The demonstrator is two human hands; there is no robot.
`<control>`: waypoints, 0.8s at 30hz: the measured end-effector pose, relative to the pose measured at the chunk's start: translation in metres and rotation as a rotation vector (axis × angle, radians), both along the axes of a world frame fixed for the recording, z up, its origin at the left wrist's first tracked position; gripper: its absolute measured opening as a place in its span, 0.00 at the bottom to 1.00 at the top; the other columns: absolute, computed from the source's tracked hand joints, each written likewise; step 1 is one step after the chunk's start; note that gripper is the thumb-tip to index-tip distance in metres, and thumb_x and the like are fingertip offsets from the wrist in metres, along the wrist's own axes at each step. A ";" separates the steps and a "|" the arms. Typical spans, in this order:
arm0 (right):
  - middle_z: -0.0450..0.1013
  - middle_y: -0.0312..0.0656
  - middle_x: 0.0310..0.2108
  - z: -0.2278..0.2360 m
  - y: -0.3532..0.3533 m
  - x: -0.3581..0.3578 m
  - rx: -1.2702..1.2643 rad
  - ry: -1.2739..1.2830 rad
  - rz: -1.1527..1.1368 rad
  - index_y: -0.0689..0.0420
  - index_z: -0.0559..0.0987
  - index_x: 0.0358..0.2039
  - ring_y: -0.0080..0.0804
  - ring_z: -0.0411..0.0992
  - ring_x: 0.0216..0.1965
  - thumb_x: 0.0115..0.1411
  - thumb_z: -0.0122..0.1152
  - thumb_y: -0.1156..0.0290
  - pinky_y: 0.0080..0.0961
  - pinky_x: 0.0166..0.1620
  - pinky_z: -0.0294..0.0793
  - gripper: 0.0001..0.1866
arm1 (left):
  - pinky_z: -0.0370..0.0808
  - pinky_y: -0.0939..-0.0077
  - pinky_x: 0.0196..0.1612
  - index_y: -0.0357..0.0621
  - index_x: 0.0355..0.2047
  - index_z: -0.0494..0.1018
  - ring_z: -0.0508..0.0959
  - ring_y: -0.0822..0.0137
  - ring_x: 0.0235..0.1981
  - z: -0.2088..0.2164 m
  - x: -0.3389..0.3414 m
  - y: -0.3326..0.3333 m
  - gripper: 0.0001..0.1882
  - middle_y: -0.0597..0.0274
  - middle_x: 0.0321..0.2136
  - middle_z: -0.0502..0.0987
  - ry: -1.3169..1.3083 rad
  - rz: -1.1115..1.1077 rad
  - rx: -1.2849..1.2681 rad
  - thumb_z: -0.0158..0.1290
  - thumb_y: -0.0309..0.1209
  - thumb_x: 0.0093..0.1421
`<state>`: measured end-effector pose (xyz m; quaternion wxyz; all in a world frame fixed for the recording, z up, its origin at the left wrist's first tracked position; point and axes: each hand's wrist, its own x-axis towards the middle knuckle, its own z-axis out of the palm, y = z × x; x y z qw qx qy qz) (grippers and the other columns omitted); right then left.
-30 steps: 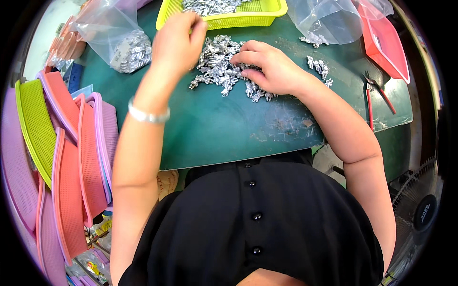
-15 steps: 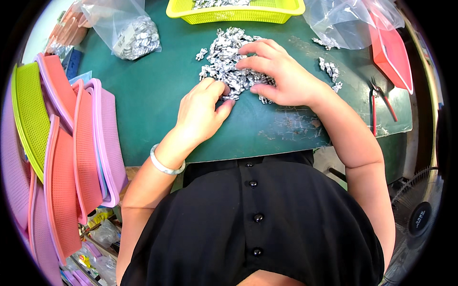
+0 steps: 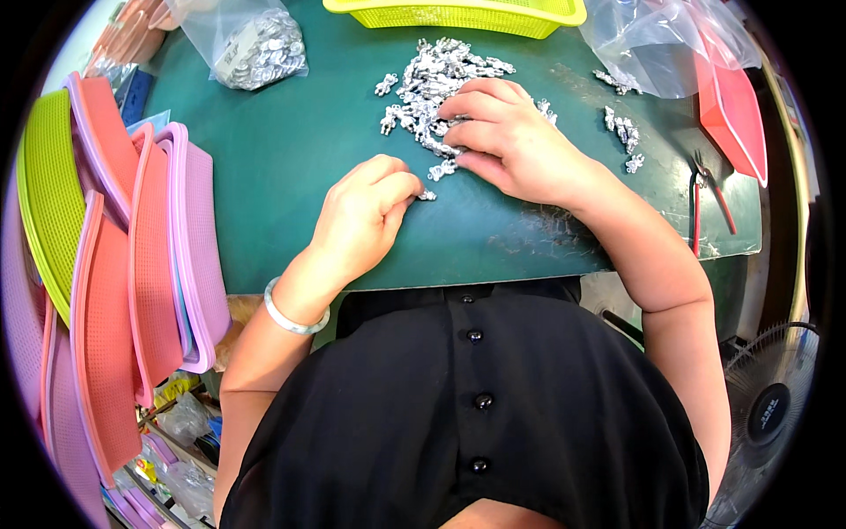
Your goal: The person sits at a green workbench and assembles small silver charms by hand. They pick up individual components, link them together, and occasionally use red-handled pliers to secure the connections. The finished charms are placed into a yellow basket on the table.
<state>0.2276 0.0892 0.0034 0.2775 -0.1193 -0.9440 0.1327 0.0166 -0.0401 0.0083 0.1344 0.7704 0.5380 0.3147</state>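
Note:
A heap of small silver metal charms (image 3: 432, 84) lies on the green tabletop. My left hand (image 3: 366, 212) is to the near left of the heap, its fingers closed in a pinch on a silver charm (image 3: 426, 195) that sticks out past the fingertips. Over the heap's right side rests my right hand (image 3: 515, 137), fingers spread and bent, touching the charms. Its palm hides part of the heap, and I see nothing gripped in it. One loose charm (image 3: 385, 84) lies just left of the heap.
Beyond the heap stands a yellow-green basket (image 3: 458, 18). A clear bag of silver pieces (image 3: 260, 57) lies far left. At right are a few charms (image 3: 622, 130), red-handled pliers (image 3: 709, 198), a pink tray (image 3: 733, 119) and a clear bag (image 3: 648, 53). Stacked baskets (image 3: 159, 264) crowd the left edge.
My left hand has drawn back from the heap toward me with a charm in its fingers. The right hand stays at the heap's right side, and the heap is more spread out.

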 end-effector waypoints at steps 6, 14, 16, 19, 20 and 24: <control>0.74 0.38 0.49 0.009 -0.001 0.009 -0.163 0.010 0.078 0.56 0.82 0.33 0.43 0.67 0.56 0.55 0.64 0.75 0.41 0.58 0.65 0.04 | 0.78 0.68 0.41 0.40 0.30 0.76 0.81 0.55 0.39 -0.007 -0.011 -0.009 0.12 0.58 0.37 0.79 -0.017 -0.066 0.009 0.52 0.10 0.49; 0.74 0.41 0.48 0.014 -0.013 0.010 -0.124 -0.140 0.201 0.57 0.82 0.25 0.46 0.64 0.58 0.49 0.67 0.72 0.45 0.61 0.61 0.04 | 0.75 0.64 0.38 0.40 0.35 0.78 0.77 0.55 0.35 -0.010 -0.004 -0.013 0.09 0.58 0.34 0.78 -0.064 0.110 0.056 0.61 0.21 0.52; 0.74 0.41 0.48 0.012 -0.013 0.008 -0.147 -0.116 0.191 0.56 0.82 0.27 0.46 0.64 0.58 0.48 0.68 0.72 0.45 0.61 0.61 0.05 | 0.74 0.64 0.37 0.41 0.39 0.79 0.75 0.56 0.34 -0.011 0.002 -0.013 0.13 0.59 0.34 0.76 -0.035 0.123 0.050 0.65 0.25 0.52; 0.74 0.41 0.49 0.011 -0.011 0.008 -0.180 -0.079 0.170 0.56 0.81 0.29 0.45 0.64 0.59 0.48 0.70 0.73 0.46 0.61 0.60 0.07 | 0.74 0.64 0.38 0.41 0.39 0.79 0.75 0.56 0.35 -0.010 0.006 -0.013 0.13 0.59 0.34 0.75 0.006 0.139 0.020 0.64 0.25 0.51; 0.73 0.41 0.50 0.013 -0.009 0.010 -0.178 -0.071 0.165 0.56 0.81 0.30 0.45 0.64 0.59 0.47 0.70 0.73 0.46 0.61 0.60 0.08 | 0.74 0.64 0.38 0.41 0.40 0.79 0.75 0.56 0.35 -0.009 0.006 -0.013 0.14 0.59 0.35 0.75 0.002 0.132 0.013 0.64 0.25 0.51; 0.72 0.43 0.53 0.026 -0.006 0.019 -0.141 -0.161 0.184 0.57 0.81 0.28 0.48 0.62 0.61 0.44 0.72 0.72 0.49 0.62 0.60 0.10 | 0.74 0.63 0.38 0.43 0.41 0.79 0.75 0.56 0.36 -0.009 0.006 -0.012 0.15 0.59 0.35 0.75 -0.019 0.111 0.001 0.64 0.23 0.51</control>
